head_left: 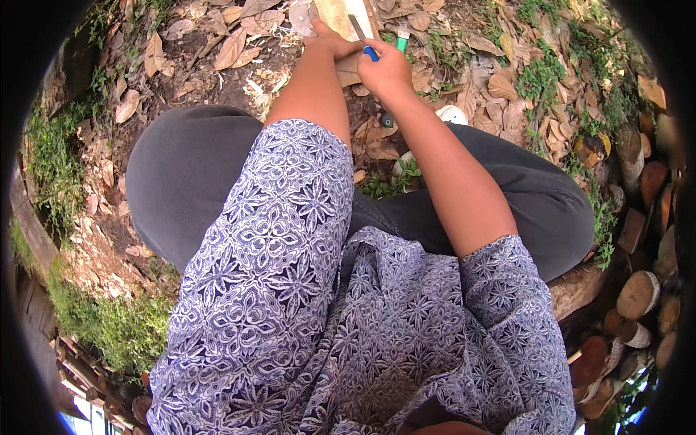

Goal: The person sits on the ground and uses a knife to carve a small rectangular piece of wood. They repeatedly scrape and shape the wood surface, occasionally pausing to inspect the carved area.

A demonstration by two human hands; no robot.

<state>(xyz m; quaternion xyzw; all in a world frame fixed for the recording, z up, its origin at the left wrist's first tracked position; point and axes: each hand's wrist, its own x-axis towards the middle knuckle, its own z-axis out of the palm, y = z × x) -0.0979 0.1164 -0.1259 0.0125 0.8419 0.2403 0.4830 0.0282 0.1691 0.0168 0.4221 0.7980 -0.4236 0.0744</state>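
Note:
A pale piece of wood [338, 13] lies on the ground ahead of me, cut off by the top edge of the view. My right hand [386, 72] is closed around the blue handle of a chisel [356, 27], whose narrow metal blade points up and left over the wood. My left hand [333, 45] rests at the wood's near end, thumb apart and fingers stretched toward the base of the blade. Whether those fingertips touch the chisel or only my right hand, I cannot tell. Just right of the wood is a green-handled tool [402, 41].
Dry brown leaves [230, 49] cover the soil, with pale wood shavings [264, 94] left of my forearm. A small dark object [388, 119] lies between my forearms, near a white shoe [451, 114]. Cut logs [638, 295] are stacked at the right edge.

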